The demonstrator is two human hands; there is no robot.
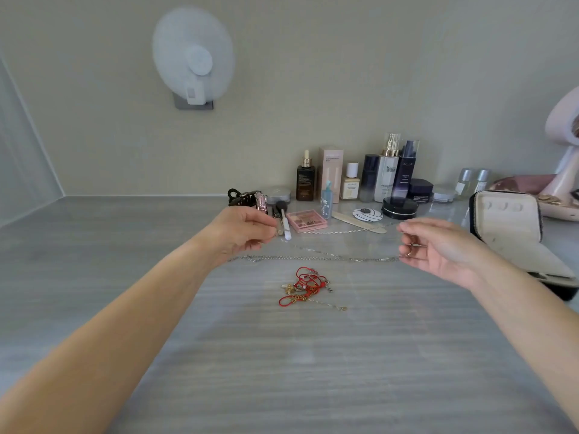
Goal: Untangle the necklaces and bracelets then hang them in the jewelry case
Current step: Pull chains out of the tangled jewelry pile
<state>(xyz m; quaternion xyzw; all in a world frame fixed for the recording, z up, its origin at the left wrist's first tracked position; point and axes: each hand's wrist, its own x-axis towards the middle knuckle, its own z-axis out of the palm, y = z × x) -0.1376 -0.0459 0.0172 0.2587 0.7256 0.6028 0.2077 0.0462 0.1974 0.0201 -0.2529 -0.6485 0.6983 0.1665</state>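
- While both hands pinch them, the silver chains point(313, 259) stretch across the centre: left hand point(244, 230) at 9 o'clock, right hand point(438, 245) at 3.
- Red-cord bracelet tangle point(305, 286) lies just 6 o'clock of them, on the grey streaked tabletop point(282, 355).
- Open jewelry case point(507, 227) at 3 o'clock, its near corner hidden by the forearm.
- Beige wall point(313, 89); blurred fan point(192, 57) at 11.
- Bottles point(388, 170) at 1: labels unreadable.

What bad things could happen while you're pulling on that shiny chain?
1. The left hand and right hand seem to pinch the thin silver chain at opposite ends, stretched wide; pulling harder might tighten a knot or snap it.
2. The tangled red string bracelets lie close by; if the chain droops, it could catch in them.
3. A dropped end might slide among the makeup brushes.
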